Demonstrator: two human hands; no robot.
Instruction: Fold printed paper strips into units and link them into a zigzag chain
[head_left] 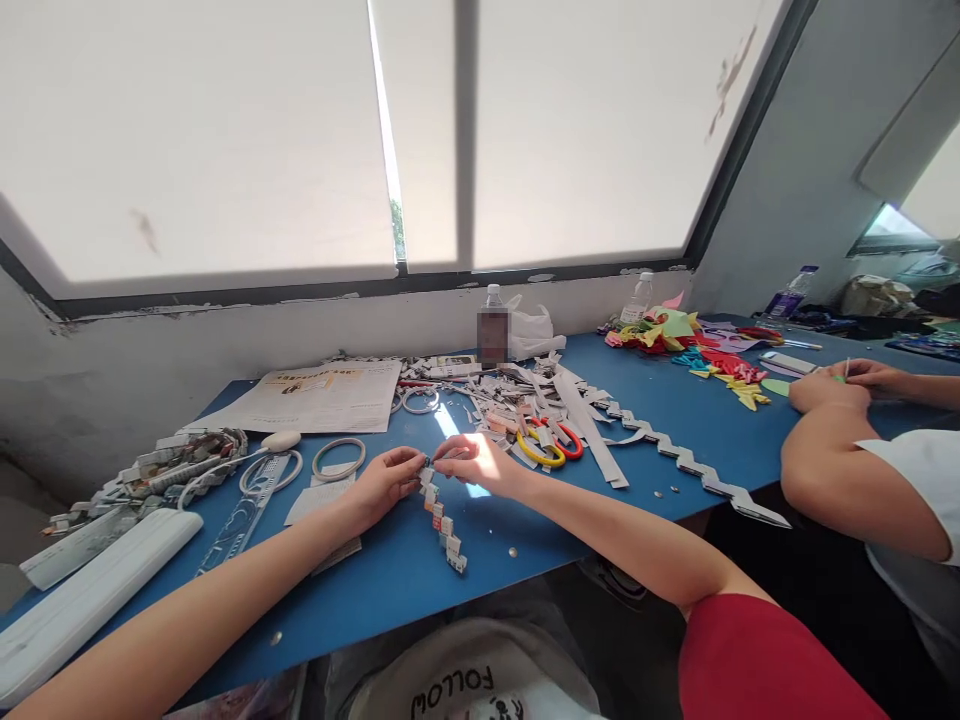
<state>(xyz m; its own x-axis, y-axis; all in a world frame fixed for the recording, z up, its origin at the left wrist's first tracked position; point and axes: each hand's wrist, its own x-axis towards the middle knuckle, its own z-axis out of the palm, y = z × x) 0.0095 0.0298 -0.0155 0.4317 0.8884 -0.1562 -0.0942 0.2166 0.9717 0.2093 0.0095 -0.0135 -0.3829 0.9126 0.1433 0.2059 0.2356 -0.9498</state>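
My left hand [384, 480] and my right hand [474, 462] meet over the middle of the blue table [525, 540], fingers pinched on the top end of a folded paper chain [444, 520]. The chain is made of small white and printed paper links and trails toward me along the tabletop. Just beyond my right hand lie yellow-handled scissors [538, 452] and red-handled scissors [568, 438] among cut newspaper strips [525, 400].
A newspaper sheet [319, 395], tape rings [337, 458], a clear ruler [244, 515] and a woven paper chain [176, 460] lie left. A long zigzag paper chain [690, 468] runs right. Bottles [493, 325] stand by the wall. Another person's arms [840, 440] work near coloured paper [697, 345].
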